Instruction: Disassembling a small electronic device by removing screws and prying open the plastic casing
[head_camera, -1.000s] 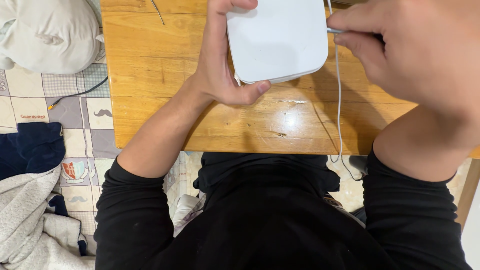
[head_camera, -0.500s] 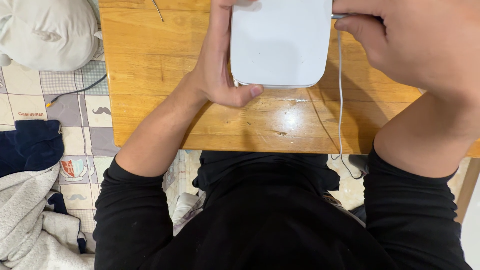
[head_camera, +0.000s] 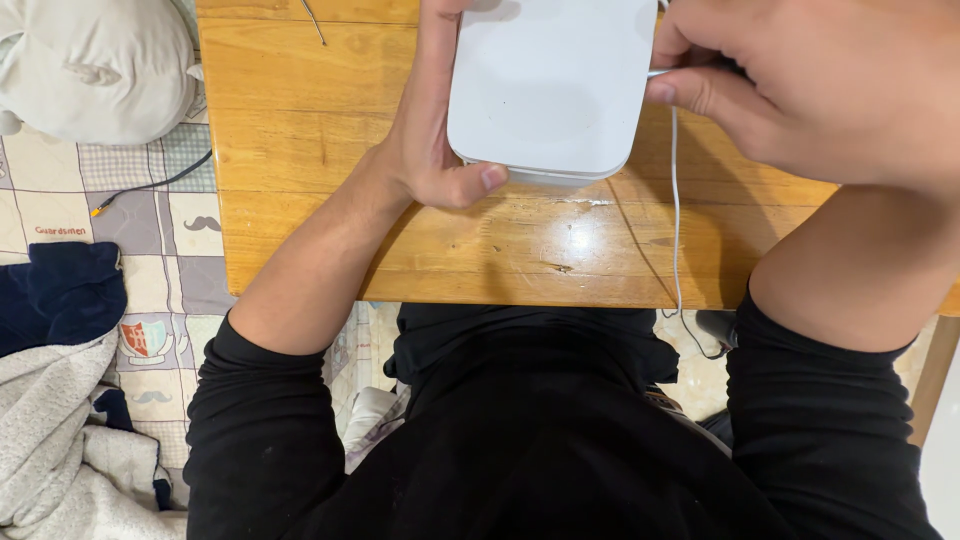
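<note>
A flat white box-shaped device (head_camera: 550, 85) with rounded corners rests on the wooden table (head_camera: 300, 130). My left hand (head_camera: 435, 150) grips its left side, thumb pressed under the near edge. At the device's right edge, my right hand (head_camera: 800, 90) pinches the plug end of a thin white cable (head_camera: 676, 200). The cable runs down from there over the table's front edge. The plug tip itself is hidden by my fingers.
A patterned mat (head_camera: 150, 230) covers the floor left of the table, with a white cushion (head_camera: 95, 65), a thin dark cord (head_camera: 150, 187), a dark blue garment (head_camera: 55, 295) and a grey fleece blanket (head_camera: 60, 450). My black-sleeved arms fill the lower view.
The white device has turned slightly and shifted a little toward me. My right hand still holds the cable end at the device's right edge.
</note>
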